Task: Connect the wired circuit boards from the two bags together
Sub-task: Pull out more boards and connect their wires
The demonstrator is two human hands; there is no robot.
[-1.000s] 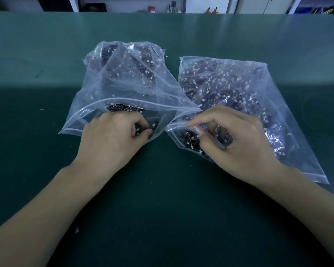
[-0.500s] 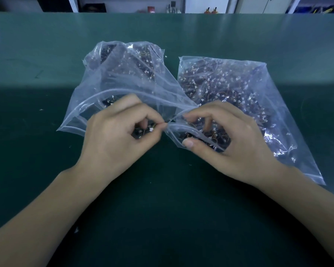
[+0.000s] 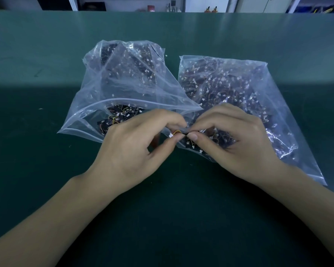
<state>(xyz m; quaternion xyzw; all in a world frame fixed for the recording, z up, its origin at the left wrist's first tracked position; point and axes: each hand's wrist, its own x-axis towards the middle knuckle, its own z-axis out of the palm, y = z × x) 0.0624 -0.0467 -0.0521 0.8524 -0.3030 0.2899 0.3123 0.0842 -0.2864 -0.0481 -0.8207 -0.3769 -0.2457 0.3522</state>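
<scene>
On the left, the left bag point(image 3: 112, 89) lies open-mouthed on the green table point(image 3: 46, 54), a heap of small black boards with thin wires showing in its mouth. The left hand point(image 3: 135, 151) is just in front of that mouth, thumb and forefinger closed in a fine pinch on a white plug point(image 3: 170, 135) with a short loop of yellow wire point(image 3: 176, 132); the other fingers curl loosely and hold nothing.

Right beside it, fingertips almost touching, the right hand point(image 3: 237, 147) pinches a small dark board point(image 3: 187, 134) between thumb and forefinger, at the mouth of the right bag point(image 3: 239, 89). That bag is full of the same sort of boards and white plugs, and the hand rests partly on its plastic.

I'd say one piece from each bag is out and the two are being brought together: the joining step, not yet done, as plug and board look just apart. Next comes lining the plug up squarely with the socket on the board and pressing it home. The parts are tiny, and which way the socket faces I cannot tell, so a turn of the plug may be needed first.
</scene>
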